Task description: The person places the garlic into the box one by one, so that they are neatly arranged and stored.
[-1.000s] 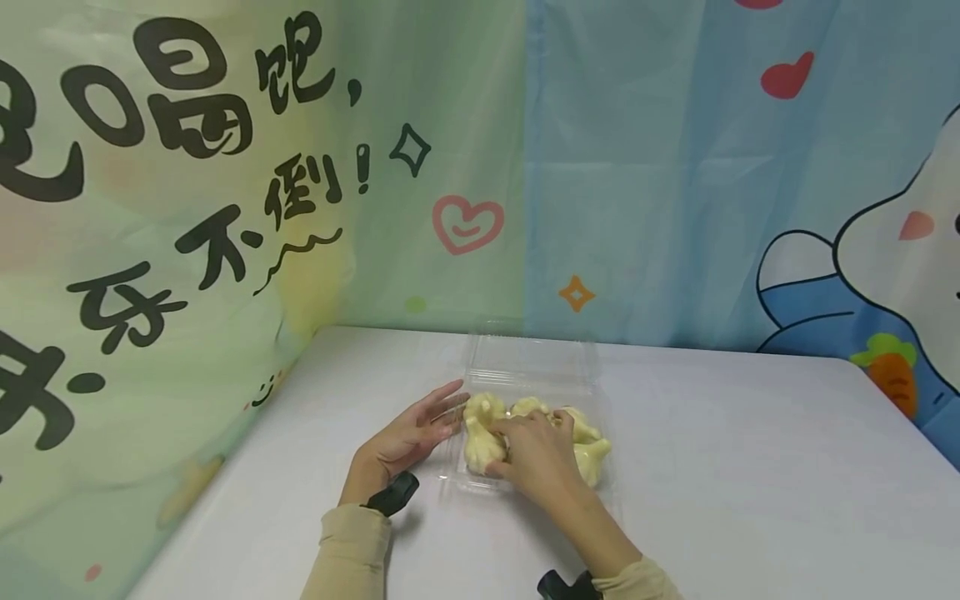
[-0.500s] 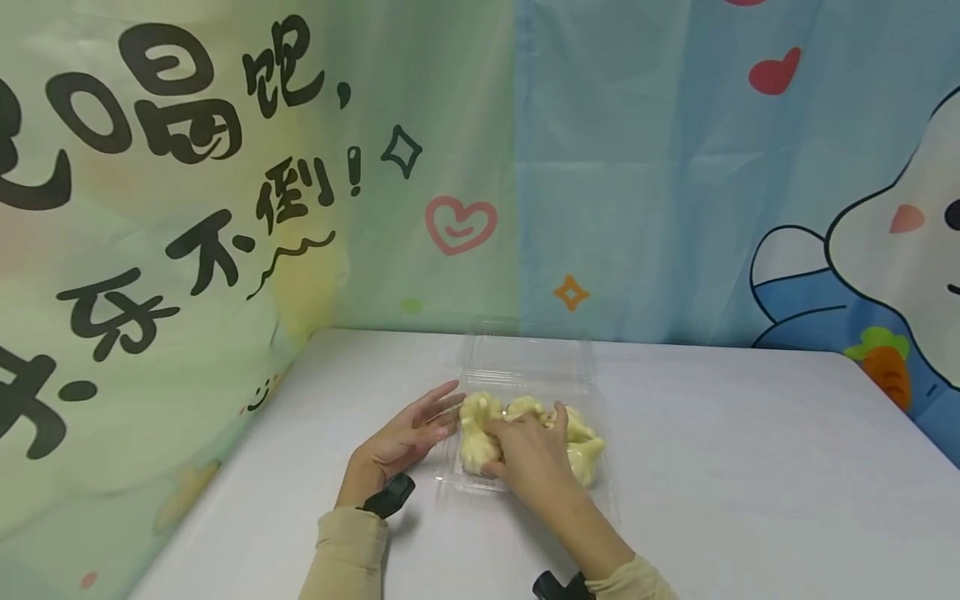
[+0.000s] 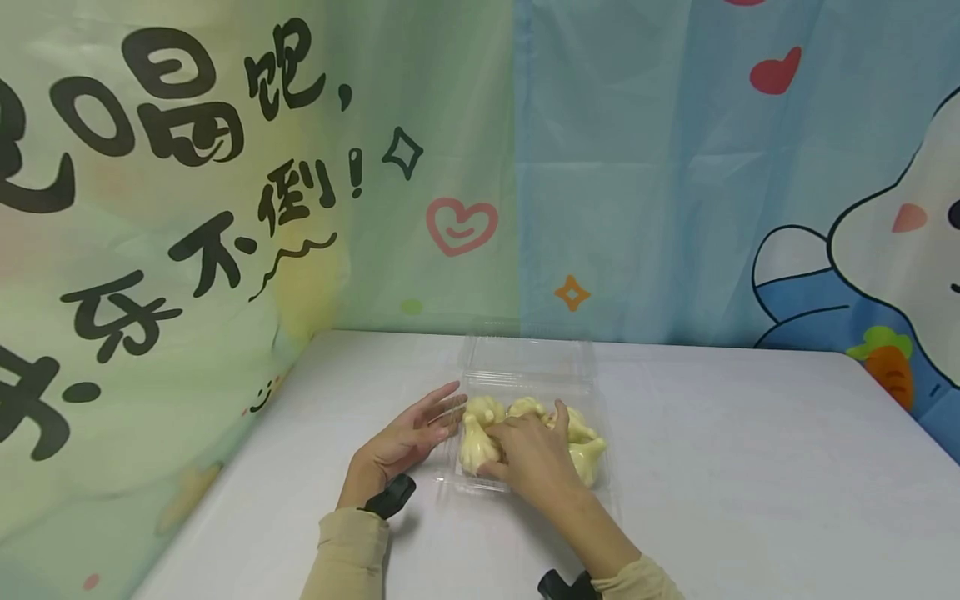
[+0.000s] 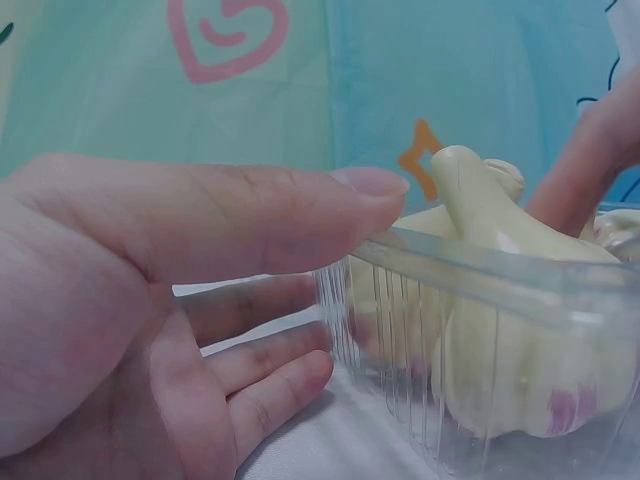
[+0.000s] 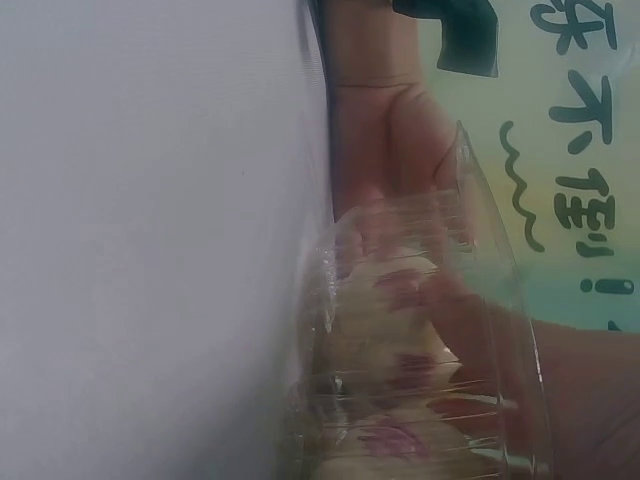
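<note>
A clear plastic clamshell box (image 3: 450,479) holds several cream garlic bulbs with purple marks. My left hand (image 3: 412,433) is beside the box's left wall, fingers extended; in the left wrist view its thumb (image 4: 290,215) lies at the rim. My right hand (image 3: 536,454) reaches into the box from above, index finger and thumb bent around the right side of the front-left garlic bulb (image 3: 476,450). That bulb's stem (image 4: 470,185) tilts up above the rim. Other bulbs (image 3: 588,458) lie to the right, partly hidden by the right hand.
The box's lid (image 3: 528,354) is folded back flat behind it on the white table (image 3: 735,467). A printed cloth backdrop (image 3: 615,167) rises at the table's back and left edges. Dark wrist cameras (image 3: 392,496) sit on both wrists.
The front-left garlic bulb has turned slightly under the right hand's fingers, and its stem now stands apart from the bulb behind. The left hand stays in place; the head view shifted slightly.
</note>
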Available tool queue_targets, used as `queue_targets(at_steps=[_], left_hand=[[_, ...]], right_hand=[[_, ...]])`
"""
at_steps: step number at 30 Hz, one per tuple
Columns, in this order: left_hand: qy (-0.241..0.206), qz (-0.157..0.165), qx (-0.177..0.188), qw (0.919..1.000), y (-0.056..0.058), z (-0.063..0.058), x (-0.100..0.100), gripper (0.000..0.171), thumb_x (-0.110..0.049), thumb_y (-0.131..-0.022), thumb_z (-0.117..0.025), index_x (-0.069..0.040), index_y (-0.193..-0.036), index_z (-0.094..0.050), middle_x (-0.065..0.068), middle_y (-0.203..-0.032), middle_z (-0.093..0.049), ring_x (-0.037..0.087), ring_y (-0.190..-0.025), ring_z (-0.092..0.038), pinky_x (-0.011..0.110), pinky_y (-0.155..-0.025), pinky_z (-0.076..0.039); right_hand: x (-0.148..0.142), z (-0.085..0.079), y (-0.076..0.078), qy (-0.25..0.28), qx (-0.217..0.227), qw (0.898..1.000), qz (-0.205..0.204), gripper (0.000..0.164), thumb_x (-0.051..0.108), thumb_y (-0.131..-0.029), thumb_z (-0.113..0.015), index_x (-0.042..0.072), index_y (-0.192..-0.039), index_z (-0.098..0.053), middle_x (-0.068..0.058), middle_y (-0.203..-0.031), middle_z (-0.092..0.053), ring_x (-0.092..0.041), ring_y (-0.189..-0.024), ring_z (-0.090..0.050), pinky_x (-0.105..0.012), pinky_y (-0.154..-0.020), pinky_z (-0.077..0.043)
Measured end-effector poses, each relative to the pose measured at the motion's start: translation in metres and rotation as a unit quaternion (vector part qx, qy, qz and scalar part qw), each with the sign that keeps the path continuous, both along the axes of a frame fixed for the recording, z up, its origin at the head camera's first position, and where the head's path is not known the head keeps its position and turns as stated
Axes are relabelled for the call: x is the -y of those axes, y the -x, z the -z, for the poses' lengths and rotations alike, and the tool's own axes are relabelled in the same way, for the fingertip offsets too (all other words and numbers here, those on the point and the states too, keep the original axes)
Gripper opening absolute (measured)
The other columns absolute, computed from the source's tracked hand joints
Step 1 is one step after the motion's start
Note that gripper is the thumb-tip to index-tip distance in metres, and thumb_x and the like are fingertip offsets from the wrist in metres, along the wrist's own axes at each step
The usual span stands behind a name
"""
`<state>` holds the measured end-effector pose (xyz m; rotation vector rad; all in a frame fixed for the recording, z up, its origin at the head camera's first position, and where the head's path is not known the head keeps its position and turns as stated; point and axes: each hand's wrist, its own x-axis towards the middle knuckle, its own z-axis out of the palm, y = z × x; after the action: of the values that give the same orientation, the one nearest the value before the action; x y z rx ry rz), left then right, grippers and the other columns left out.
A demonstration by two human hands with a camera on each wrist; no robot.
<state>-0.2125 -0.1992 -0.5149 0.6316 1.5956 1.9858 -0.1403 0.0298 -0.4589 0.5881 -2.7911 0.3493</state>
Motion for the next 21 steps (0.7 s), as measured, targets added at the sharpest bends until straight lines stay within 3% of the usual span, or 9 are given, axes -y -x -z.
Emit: queue_targets(at_steps=[7, 12, 17, 21], left_hand=[[-0.010, 0.004, -0.007, 0.9999, 0.000, -0.001, 0.003, 0.084, -0.007, -0.090, -0.062, -0.009, -0.153, -0.008, 0.020, -0.158, -0.011, 0.033, -0.146, -0.018, 0.026, -0.111, -0.036], [-0.005, 0.007, -0.012, 0.9999, 0.003, 0.000, 0.004, 0.083, -0.007, -0.090, -0.062, -0.011, -0.154, -0.009, 0.018, -0.159, -0.012, 0.033, -0.146, -0.017, 0.034, -0.115, -0.030], [-0.003, 0.007, -0.002, 1.0000, 0.004, 0.001, 0.002, 0.082, -0.009, -0.090, -0.062, -0.015, -0.154, -0.011, 0.015, -0.159, -0.013, 0.031, -0.147, -0.016, 0.045, -0.119, -0.019], [-0.005, 0.006, 0.004, 1.0000, 0.002, 0.002, 0.002, 0.083, -0.009, -0.090, -0.063, -0.014, -0.154, -0.010, 0.015, -0.159, -0.012, 0.032, -0.147, -0.015, 0.049, -0.119, -0.015]], right_hand=[[0.002, -0.003, 0.001, -0.006, -0.006, 1.000, -0.001, 0.046, 0.055, -0.067, -0.076, 0.025, -0.101, -0.073, 0.005, -0.108, -0.071, -0.021, -0.104, -0.063, -0.070, -0.106, -0.019], [0.000, -0.013, 0.002, 0.001, -0.023, 1.000, 0.007, 0.037, 0.055, -0.072, -0.073, 0.028, -0.098, -0.073, 0.008, -0.106, -0.071, -0.019, -0.103, -0.063, -0.066, -0.106, -0.025], [-0.027, -0.032, 0.012, 0.076, -0.035, 0.996, 0.016, 0.036, 0.048, -0.081, -0.069, 0.020, -0.104, -0.073, 0.002, -0.103, -0.072, -0.021, -0.100, -0.066, -0.057, -0.100, -0.039], [-0.069, -0.043, 0.025, 0.144, 0.019, 0.988, 0.052, 0.040, 0.042, -0.089, -0.062, 0.014, -0.116, -0.068, -0.006, -0.110, -0.070, -0.027, -0.100, -0.066, -0.051, -0.086, -0.050]])
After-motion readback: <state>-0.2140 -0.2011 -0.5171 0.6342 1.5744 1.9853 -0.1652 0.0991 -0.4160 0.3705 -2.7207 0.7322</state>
